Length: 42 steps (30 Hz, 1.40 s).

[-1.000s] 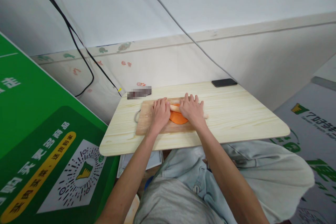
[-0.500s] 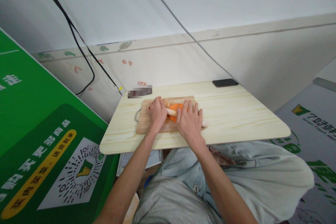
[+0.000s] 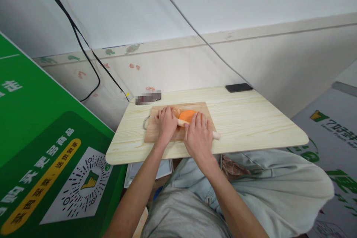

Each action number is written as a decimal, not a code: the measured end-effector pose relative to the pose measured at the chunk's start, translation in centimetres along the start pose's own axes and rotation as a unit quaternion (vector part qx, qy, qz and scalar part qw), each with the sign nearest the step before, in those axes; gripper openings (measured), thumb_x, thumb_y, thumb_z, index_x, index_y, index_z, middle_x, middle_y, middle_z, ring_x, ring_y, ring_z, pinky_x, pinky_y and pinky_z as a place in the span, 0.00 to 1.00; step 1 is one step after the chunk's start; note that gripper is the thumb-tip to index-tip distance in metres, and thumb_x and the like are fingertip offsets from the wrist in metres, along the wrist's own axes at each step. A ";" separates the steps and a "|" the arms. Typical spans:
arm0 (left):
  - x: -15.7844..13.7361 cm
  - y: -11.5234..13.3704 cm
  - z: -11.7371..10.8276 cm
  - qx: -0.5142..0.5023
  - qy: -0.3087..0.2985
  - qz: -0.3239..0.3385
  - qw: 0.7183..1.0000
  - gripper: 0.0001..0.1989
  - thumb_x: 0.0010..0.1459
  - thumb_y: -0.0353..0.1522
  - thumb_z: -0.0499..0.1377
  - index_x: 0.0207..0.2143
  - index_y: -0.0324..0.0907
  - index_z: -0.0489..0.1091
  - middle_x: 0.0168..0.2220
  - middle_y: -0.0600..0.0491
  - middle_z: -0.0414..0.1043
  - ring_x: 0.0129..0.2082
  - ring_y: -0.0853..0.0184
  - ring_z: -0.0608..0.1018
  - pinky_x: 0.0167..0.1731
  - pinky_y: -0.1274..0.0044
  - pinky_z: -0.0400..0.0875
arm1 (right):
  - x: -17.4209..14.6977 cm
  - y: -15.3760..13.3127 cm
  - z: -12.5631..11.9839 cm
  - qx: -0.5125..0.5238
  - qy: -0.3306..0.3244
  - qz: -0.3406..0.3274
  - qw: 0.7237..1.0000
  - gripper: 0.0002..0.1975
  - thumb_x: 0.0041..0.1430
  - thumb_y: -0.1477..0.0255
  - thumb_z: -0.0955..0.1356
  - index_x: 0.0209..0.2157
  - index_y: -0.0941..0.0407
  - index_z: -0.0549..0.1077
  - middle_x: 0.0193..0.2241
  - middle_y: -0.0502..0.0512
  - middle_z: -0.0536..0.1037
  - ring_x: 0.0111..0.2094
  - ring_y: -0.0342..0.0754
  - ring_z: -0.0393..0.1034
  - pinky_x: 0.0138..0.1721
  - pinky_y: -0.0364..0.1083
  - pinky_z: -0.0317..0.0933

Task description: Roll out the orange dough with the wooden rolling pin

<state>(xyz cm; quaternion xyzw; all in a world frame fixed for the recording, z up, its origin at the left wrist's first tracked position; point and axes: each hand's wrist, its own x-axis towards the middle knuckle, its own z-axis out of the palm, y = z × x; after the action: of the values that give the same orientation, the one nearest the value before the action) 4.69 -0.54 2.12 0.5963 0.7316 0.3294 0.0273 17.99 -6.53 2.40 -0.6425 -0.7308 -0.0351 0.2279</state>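
Wood-grain tabletop (image 3: 256, 119), pale wall (image 3: 181, 67) behind: left fingers (image 3: 167, 113) and right fingers (image 3: 198, 119), half-curled, hold a rolling pin (image 3: 182, 122).

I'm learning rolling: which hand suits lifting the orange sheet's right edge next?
Probably the right hand: it overlaps that side of the orange sheet; the left hand sits farther left, at the rolling pin.

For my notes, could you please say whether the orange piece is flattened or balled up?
Flattened: the orange piece lies as a smooth, rounded sheet on the board.
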 end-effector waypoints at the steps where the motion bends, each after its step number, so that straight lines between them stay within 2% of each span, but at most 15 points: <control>1: -0.2 -0.2 0.0 0.007 -0.002 0.008 1.000 0.18 0.68 0.22 0.52 0.53 0.45 0.75 0.57 0.43 0.81 0.59 0.47 0.76 0.59 0.55 0.66 | -0.2 0.0 0.1 0.003 0.003 -0.003 1.000 0.31 0.78 0.67 0.56 0.73 0.72 0.64 0.72 0.78 0.66 0.74 0.67 0.58 0.74 0.63 0.49; 8: -1.1 -1.2 -0.1 0.032 -0.015 0.058 0.998 0.21 0.66 0.21 0.51 0.54 0.46 0.75 0.56 0.44 0.80 0.58 0.49 0.77 0.59 0.58 0.69 | -1.7 0.0 0.4 0.014 0.018 -0.029 0.999 0.31 0.76 0.71 0.57 0.75 0.71 0.61 0.74 0.76 0.64 0.75 0.65 0.57 0.72 0.61 0.54; 14: -1.6 -2.2 -0.2 -0.007 -0.021 0.099 0.995 0.26 0.60 0.18 0.51 0.54 0.46 0.76 0.53 0.46 0.82 0.57 0.55 0.79 0.62 0.63 0.71 | -3.2 0.0 0.5 0.001 0.022 -0.061 0.998 0.32 0.73 0.76 0.59 0.74 0.71 0.62 0.73 0.76 0.64 0.75 0.66 0.59 0.71 0.62 0.57; 19: -2.0 -3.1 -0.3 -0.030 -0.012 0.127 0.991 0.24 0.63 0.20 0.49 0.52 0.44 0.76 0.53 0.44 0.81 0.58 0.55 0.79 0.62 0.63 0.73 | -3.5 -0.2 0.6 0.007 0.029 -0.064 0.998 0.31 0.73 0.76 0.60 0.73 0.73 0.63 0.73 0.77 0.64 0.75 0.66 0.58 0.73 0.61 0.55; 23: -2.0 -3.2 -0.3 -0.039 -0.007 0.136 0.990 0.23 0.65 0.21 0.48 0.55 0.42 0.75 0.53 0.43 0.81 0.58 0.54 0.79 0.63 0.62 0.72 | -2.5 0.0 0.6 0.018 0.022 -0.049 0.998 0.30 0.78 0.70 0.58 0.72 0.73 0.64 0.72 0.77 0.66 0.74 0.64 0.61 0.72 0.60 0.56; 26: -1.7 -3.2 -0.3 -0.045 -0.008 0.136 0.990 0.23 0.67 0.22 0.47 0.57 0.42 0.74 0.55 0.43 0.81 0.59 0.55 0.79 0.64 0.62 0.72 | -1.7 0.3 0.5 0.020 0.017 -0.054 0.998 0.31 0.79 0.67 0.58 0.73 0.73 0.63 0.73 0.77 0.64 0.75 0.65 0.59 0.73 0.61 0.55; 33: -0.2 -2.8 0.0 -0.001 -0.034 0.147 0.989 0.22 0.69 0.23 0.47 0.58 0.43 0.72 0.56 0.43 0.79 0.61 0.57 0.77 0.66 0.63 0.70 | 0.4 0.8 0.0 0.004 -0.010 -0.050 0.999 0.32 0.80 0.64 0.55 0.72 0.72 0.66 0.72 0.76 0.66 0.75 0.67 0.58 0.73 0.63 0.52; 38: 1.1 -1.7 0.3 0.046 -0.047 0.207 0.976 0.18 0.74 0.29 0.48 0.56 0.42 0.74 0.57 0.41 0.80 0.62 0.55 0.77 0.72 0.58 0.60 | 2.8 1.9 -0.1 -0.005 -0.028 -0.059 0.998 0.31 0.81 0.63 0.54 0.72 0.68 0.66 0.72 0.72 0.68 0.75 0.68 0.57 0.72 0.64 0.53; 42: 1.6 -0.9 0.5 0.075 -0.054 0.197 0.976 0.19 0.77 0.35 0.47 0.58 0.42 0.75 0.59 0.41 0.79 0.68 0.52 0.72 0.71 0.54 0.61 | 4.7 2.8 0.0 -0.012 -0.038 -0.072 0.997 0.31 0.81 0.62 0.55 0.72 0.67 0.66 0.74 0.69 0.66 0.76 0.66 0.53 0.73 0.64 0.50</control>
<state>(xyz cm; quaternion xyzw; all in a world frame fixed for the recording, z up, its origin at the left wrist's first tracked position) 3.66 1.11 1.80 0.7460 0.6196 0.2403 -0.0435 20.36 -1.70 3.51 -0.5915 -0.7829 -0.0357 0.1893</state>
